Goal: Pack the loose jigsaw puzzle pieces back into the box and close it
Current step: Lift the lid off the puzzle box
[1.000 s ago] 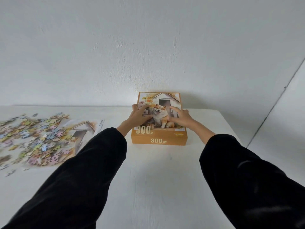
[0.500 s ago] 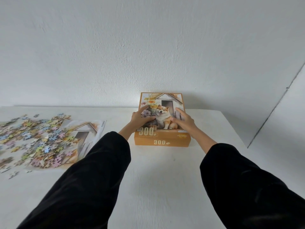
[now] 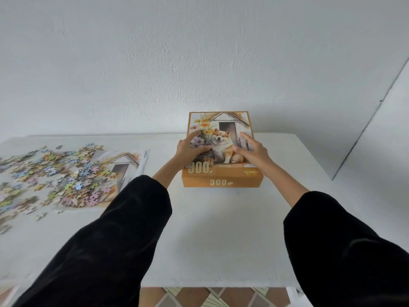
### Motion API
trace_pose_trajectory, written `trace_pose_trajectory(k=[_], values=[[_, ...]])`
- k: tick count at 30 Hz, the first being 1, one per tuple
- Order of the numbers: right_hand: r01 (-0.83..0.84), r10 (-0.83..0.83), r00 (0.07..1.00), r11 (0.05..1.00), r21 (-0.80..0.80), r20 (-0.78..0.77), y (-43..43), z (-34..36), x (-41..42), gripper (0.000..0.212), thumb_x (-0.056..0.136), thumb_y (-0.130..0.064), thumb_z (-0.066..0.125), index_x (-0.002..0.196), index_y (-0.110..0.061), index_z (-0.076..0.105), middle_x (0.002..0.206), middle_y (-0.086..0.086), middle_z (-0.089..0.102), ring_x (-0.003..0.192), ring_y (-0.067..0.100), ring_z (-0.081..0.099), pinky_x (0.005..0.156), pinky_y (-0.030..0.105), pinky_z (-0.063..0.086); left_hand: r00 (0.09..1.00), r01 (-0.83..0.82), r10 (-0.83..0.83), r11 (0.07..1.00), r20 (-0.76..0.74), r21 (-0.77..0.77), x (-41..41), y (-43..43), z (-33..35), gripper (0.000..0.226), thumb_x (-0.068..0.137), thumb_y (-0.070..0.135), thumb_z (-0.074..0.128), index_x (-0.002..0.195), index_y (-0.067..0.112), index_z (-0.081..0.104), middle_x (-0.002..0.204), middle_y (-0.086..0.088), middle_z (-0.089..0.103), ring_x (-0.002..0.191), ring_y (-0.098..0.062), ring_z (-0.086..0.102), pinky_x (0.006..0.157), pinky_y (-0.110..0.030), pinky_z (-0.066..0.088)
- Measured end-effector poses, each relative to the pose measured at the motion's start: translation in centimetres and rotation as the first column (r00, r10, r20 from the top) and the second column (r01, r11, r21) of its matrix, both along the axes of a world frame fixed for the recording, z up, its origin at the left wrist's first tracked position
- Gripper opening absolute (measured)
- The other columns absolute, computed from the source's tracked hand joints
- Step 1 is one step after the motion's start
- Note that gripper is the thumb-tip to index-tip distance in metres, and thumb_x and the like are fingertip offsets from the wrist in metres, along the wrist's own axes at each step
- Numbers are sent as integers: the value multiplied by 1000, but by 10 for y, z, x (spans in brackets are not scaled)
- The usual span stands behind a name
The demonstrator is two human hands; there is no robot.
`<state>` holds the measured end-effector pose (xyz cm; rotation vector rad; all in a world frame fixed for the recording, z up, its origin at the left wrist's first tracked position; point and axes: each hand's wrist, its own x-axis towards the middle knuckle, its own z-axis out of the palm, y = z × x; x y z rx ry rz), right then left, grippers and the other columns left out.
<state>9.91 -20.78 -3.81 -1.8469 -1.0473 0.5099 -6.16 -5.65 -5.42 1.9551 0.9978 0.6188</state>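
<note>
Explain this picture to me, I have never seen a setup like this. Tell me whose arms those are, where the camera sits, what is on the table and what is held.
There is no machine here: a person works with two bare hands, arms in black sleeves. The single picture comes from a camera worn on the person's head, looking forward and down. On the white table stands an orange puzzle box, closed, with a dog pictured on top. The left hand and the right hand rest fairly flat on its top; nothing is lifted. Far to the left lie many loose pieces, partly on a printed sheet.
</note>
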Motion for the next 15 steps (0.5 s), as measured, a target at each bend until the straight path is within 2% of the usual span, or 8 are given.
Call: trace_pose_trajectory(k=[11,15], values=[[-35,35,999,999,13,-8,-66,-13,-41,65,84,-38,62,141,-27,34,148,1,35,138,23,28,111,39,26,999,-38,40,998,-35,55,-47,-68,-10,72,74,46,70,137,36,36,136,-14,44,118,-32,50,92,-42,50],[-51,51,999,999,-4,3,-83,-16,-52,65,83,-38,63,141,-26,35,148,1,36,138,22,30,110,37,27,997,-62,63,997,-39,37,-62,-93,-16,71,74,48,70,136,39,37,136,-14,43,119,-32,48,95,-45,48]])
